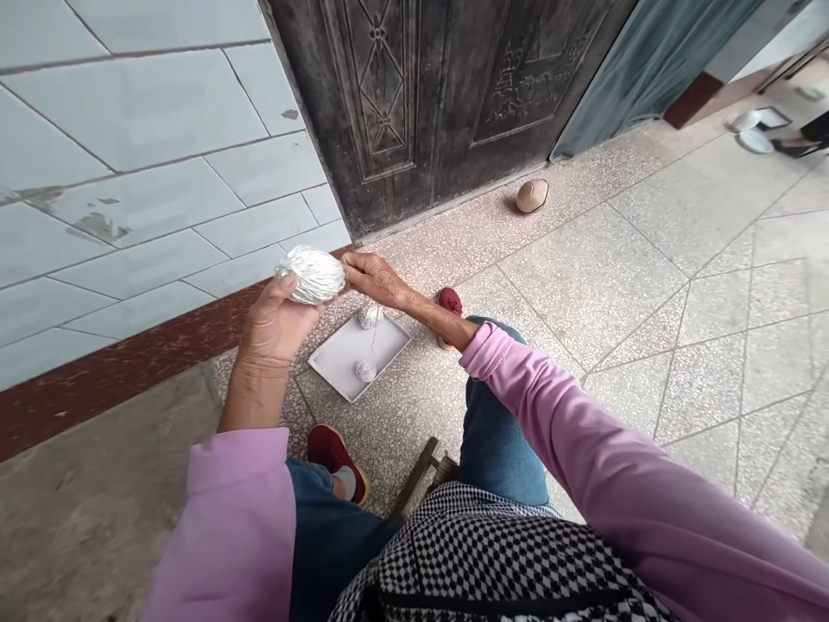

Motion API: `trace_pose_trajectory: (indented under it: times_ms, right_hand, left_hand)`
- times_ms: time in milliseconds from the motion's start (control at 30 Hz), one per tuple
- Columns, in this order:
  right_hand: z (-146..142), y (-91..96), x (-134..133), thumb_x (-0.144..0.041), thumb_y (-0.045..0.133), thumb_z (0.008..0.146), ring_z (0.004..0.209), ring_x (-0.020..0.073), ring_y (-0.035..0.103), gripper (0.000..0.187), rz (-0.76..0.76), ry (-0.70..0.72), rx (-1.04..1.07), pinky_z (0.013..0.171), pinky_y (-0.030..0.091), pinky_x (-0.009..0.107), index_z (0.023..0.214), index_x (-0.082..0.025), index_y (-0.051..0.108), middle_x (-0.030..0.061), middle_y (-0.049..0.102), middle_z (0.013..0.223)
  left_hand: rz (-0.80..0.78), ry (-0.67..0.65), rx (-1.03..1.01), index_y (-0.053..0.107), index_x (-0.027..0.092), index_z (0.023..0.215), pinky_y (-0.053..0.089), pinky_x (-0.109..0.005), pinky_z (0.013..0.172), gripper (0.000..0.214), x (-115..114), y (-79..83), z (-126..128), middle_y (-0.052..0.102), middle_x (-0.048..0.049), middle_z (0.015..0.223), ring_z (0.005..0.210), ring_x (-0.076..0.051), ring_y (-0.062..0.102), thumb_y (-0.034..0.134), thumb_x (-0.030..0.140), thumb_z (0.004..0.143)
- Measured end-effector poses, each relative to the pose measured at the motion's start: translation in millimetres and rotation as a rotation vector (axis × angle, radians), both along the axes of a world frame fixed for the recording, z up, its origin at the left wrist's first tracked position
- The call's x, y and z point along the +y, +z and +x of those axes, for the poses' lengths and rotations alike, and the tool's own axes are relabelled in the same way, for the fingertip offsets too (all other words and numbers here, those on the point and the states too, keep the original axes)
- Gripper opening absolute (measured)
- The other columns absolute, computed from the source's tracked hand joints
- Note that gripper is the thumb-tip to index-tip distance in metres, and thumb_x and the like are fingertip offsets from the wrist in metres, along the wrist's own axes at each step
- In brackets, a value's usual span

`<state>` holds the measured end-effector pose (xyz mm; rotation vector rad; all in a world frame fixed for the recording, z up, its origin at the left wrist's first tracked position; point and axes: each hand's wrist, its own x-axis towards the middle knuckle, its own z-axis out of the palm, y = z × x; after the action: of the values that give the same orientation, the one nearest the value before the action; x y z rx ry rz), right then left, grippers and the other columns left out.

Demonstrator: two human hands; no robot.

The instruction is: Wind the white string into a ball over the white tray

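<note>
Head view, looking down past both sleeves. Left hand (pixel 275 315) cups a bundle of white string (pixel 311 275) from below and from the side, thumb up against its near left end, fingers wrapped under. Right hand (pixel 374 278) is at the bundle's other end, fingers curled in close; fingertips mostly hidden, so I cannot tell whether they pinch a strand or only press against the string. Bundle is up in the air, ahead of me and left of my middle, strands running mostly lengthwise.

Below the hands, on the speckled floor (pixel 622 259): a shallow pale tray (pixel 337 358), set at an angle. Two small string balls sit in it, the far ball (pixel 370 316) by the back edge, the near ball (pixel 366 371) toward the front corner, a thin thread showing between them.

Left red shoe (pixel 333 458) is on the near side of the tray, right red shoe (pixel 449 302) off to its right. Part of a wooden stool (pixel 418 479) shows between my knees. Tiled wall (pixel 155 112) to the left, dark carved door (pixel 440 86) ahead, a round tan object (pixel 533 196) on the floor near its foot
</note>
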<state>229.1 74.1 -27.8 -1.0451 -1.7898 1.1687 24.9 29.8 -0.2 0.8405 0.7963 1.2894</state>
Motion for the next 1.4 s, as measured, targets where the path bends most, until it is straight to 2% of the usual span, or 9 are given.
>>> trace_pose_trajectory:
  times_ms: [167, 300, 400, 567, 767, 967, 1067, 1200, 1400]
  right_hand:
    - [-13.1, -0.5, -15.4, -0.012, 0.065, 0.13, 0.088, 0.0161, 0.055, 0.043, -0.008, 0.128, -0.121, 0.087, 0.041, 0.03, 0.089, -0.021, 0.058, -0.0034, 0.057, 0.086]
    - [-19.7, 2.2, -29.3, -0.024, 0.068, 0.135, 0.084, 0.0145, 0.055, 0.039, -0.053, 0.294, -0.027, 0.083, 0.042, 0.029, 0.097, -0.016, 0.071, -0.0046, 0.058, 0.083]
    - [-21.1, 9.1, -28.1, -0.042, 0.065, 0.139, 0.083, 0.0127, 0.054, 0.052, -0.097, 0.256, 0.093, 0.079, 0.039, 0.031, 0.094, -0.016, 0.071, -0.0056, 0.052, 0.076]
    - [-24.6, 11.9, -5.8, -0.049, 0.075, 0.137, 0.075, 0.0111, 0.045, 0.053, -0.159, 0.135, 0.245, 0.07, 0.039, 0.025, 0.095, -0.018, 0.067, -0.0059, 0.053, 0.078]
    - [-30.0, -1.9, 15.9, -0.054, 0.085, 0.134, 0.063, 0.0091, 0.035, 0.06, -0.161, 0.18, 0.287, 0.057, 0.029, 0.021, 0.091, -0.02, 0.06, -0.0088, 0.046, 0.069]
    - [-26.8, 2.1, 17.2, -0.025, 0.083, 0.133, 0.069, 0.0073, 0.038, 0.05, -0.203, 0.061, 0.291, 0.062, 0.031, 0.02, 0.09, -0.02, 0.057, -0.0098, 0.045, 0.071]
    - [-22.0, 0.6, 21.1, -0.036, 0.093, 0.129, 0.07, 0.0091, 0.037, 0.056, -0.221, 0.011, 0.31, 0.061, 0.031, 0.022, 0.09, -0.022, 0.055, -0.0097, 0.044, 0.073]
    - [-14.4, -8.5, 30.2, -0.051, 0.095, 0.129, 0.067, 0.0099, 0.033, 0.061, -0.221, -0.012, 0.327, 0.058, 0.027, 0.022, 0.093, -0.022, 0.055, -0.0105, 0.041, 0.074]
    - [-2.1, -13.6, 29.7, -0.055, 0.108, 0.117, 0.069, 0.011, 0.038, 0.065, -0.217, 0.04, 0.317, 0.059, 0.033, 0.023, 0.089, -0.022, 0.059, -0.0085, 0.048, 0.073]
  left_hand:
    - [-0.008, 0.173, -0.025, 0.073, 0.023, 0.117, 0.068, -0.044, 0.104, 0.078, 8.7, -3.8, -10.9, 0.088, -0.0167, 0.137, 0.143, -0.04, 0.072, 0.122, 0.05, 0.063]
    - [-0.014, 0.318, 0.155, 0.072, 0.026, 0.124, 0.064, -0.042, 0.105, 0.094, 17.3, -16.7, -35.6, 0.085, -0.0062, 0.132, 0.13, -0.032, 0.073, 0.13, 0.042, 0.052]
    - [-0.003, 0.371, 0.342, 0.074, 0.024, 0.13, 0.059, -0.04, 0.104, 0.105, 19.3, -30.4, -52.4, 0.084, -0.0014, 0.121, 0.118, -0.027, 0.07, 0.133, 0.041, 0.045]
    - [-0.023, 0.151, 0.495, 0.082, 0.017, 0.133, 0.06, -0.037, 0.09, 0.098, 4.7, -35.5, -63.9, 0.087, -0.0056, 0.112, 0.106, -0.028, 0.074, 0.132, 0.044, 0.053]
    - [-0.063, -0.272, 0.552, 0.086, 0.022, 0.146, 0.068, -0.031, 0.076, 0.087, -18.9, -4.1, -60.8, 0.088, -0.0112, 0.128, 0.103, -0.028, 0.082, 0.124, 0.049, 0.072]
    - [-0.017, -0.225, 0.31, 0.085, 0.023, 0.139, 0.075, -0.037, 0.088, 0.081, -12.7, -7.5, -50.7, 0.088, -0.0152, 0.137, 0.12, -0.038, 0.085, 0.124, 0.044, 0.071]
    - [-0.001, -0.236, 0.233, 0.084, 0.025, 0.137, 0.077, -0.04, 0.093, 0.08, -4.2, -16.5, -38.4, 0.087, -0.0161, 0.144, 0.128, -0.04, 0.085, 0.124, 0.044, 0.071]
    - [-0.022, -0.223, 0.211, 0.084, 0.023, 0.14, 0.078, -0.04, 0.091, 0.08, 4.6, -19.7, -19.9, 0.085, -0.02, 0.149, 0.126, -0.038, 0.084, 0.118, 0.069, 0.084]
    - [-0.116, -0.25, 0.31, 0.083, 0.023, 0.129, 0.074, -0.038, 0.088, 0.078, 1.9, -6.3, -9.6, 0.085, -0.0134, 0.129, 0.113, -0.034, 0.083, 0.123, 0.046, 0.067]
